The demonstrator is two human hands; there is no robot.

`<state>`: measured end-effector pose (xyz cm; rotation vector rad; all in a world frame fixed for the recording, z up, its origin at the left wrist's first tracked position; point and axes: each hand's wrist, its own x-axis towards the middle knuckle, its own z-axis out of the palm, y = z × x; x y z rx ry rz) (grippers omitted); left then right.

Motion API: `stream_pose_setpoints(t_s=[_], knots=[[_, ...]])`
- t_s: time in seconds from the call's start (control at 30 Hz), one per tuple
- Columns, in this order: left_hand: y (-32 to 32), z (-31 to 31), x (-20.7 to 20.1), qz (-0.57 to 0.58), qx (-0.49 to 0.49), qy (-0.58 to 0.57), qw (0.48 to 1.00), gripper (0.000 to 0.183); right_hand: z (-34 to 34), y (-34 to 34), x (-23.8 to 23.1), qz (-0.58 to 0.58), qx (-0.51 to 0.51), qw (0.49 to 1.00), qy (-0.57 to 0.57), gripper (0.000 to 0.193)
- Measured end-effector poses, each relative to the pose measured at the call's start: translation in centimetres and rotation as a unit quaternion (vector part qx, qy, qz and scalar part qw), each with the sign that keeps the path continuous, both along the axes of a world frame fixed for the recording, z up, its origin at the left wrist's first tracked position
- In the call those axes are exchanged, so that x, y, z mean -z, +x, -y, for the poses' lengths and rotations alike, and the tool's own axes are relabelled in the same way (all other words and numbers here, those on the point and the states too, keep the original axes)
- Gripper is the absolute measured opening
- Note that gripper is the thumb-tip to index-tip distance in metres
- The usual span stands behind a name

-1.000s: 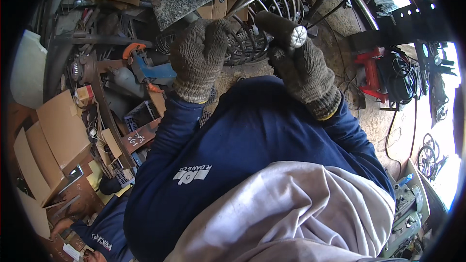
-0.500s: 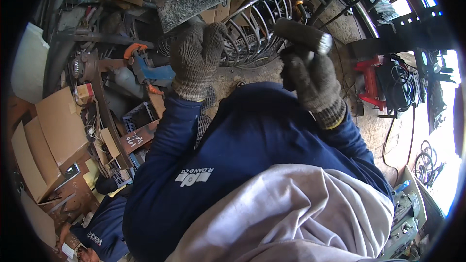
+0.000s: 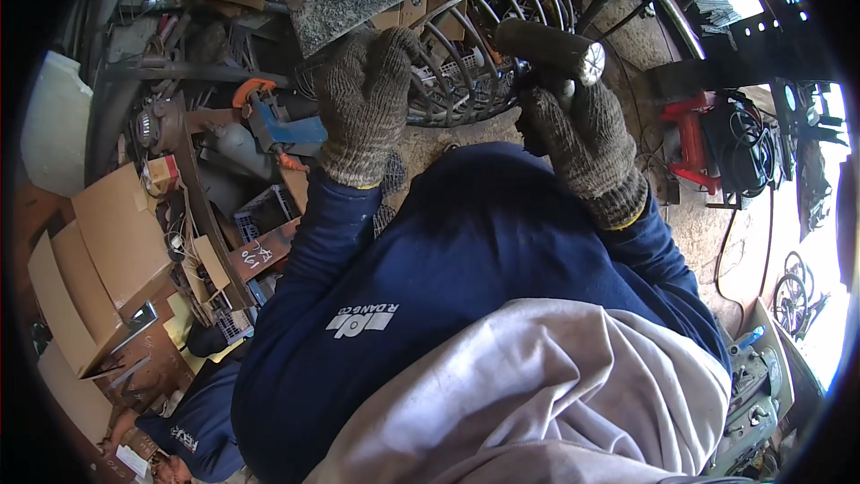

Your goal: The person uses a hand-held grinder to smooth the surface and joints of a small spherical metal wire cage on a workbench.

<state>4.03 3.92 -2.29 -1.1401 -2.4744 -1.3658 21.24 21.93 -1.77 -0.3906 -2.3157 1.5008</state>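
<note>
The ribbed metal frame (image 3: 464,64) lies at twelve o'clock, between your hands and beyond, long axis roughly eight to two. Your left hand (image 3: 363,112), fingers curled, is nearer, at its left end; I can't tell whether it grips. Your right hand (image 3: 584,139) is closed around the hammer (image 3: 542,47), head pointing ten to four. White lettered print (image 3: 363,320) marks your chest, seven o'clock.
</note>
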Motion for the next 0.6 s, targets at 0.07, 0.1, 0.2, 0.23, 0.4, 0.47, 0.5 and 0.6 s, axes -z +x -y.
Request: stream_pose_setpoints(t_s=[0.07, 0.1, 0.2, 0.23, 0.4, 0.47, 0.5, 0.6], knots=[[0.3, -0.5, -0.6, -0.021, -0.015, -0.007, 1.0, 0.015, 0.3, -0.1, -1.0, 0.003, 0.015, 0.998, -0.059, 0.032], [0.3, -0.5, -0.5, -0.048, -0.022, -0.011, 0.999, 0.016, 0.1, -0.1, -2.0, 0.01, 0.0, 1.0, -0.022, 0.032], [0.0, -0.6, 0.0, -0.148, -0.03, -0.001, 0.989, 0.02, 0.0, 0.0, -3.9, -0.013, -0.032, 0.999, 0.025, 0.034], [-0.2, -0.7, 0.3, -0.193, -0.03, 0.014, 0.981, 0.022, 0.3, 0.0, -2.9, -0.052, -0.03, 0.998, 0.019, 0.033], [-0.1, -0.5, -0.7, -0.068, -0.031, -0.001, 0.997, 0.022, -0.4, -0.5, 0.4, -0.047, -0.061, 0.997, -0.03, 0.038], [1.1, 0.2, -1.3, 0.058, -0.046, -0.029, 0.997, 0.017, 0.2, 0.1, -1.6, -0.076, -0.034, 0.977, -0.194, 0.043], [0.7, 0.7, -0.7, 0.003, -0.041, -0.036, 0.998, 0.015, -0.3, -0.4, -2.6, -0.144, -0.059, 0.969, -0.191, 0.049], [-1.1, 1.7, 1.7, -0.139, -0.019, -0.049, 0.989, 0.019, -1.5, -0.5, -0.6, -0.073, 0.038, 0.983, -0.165, 0.049]])
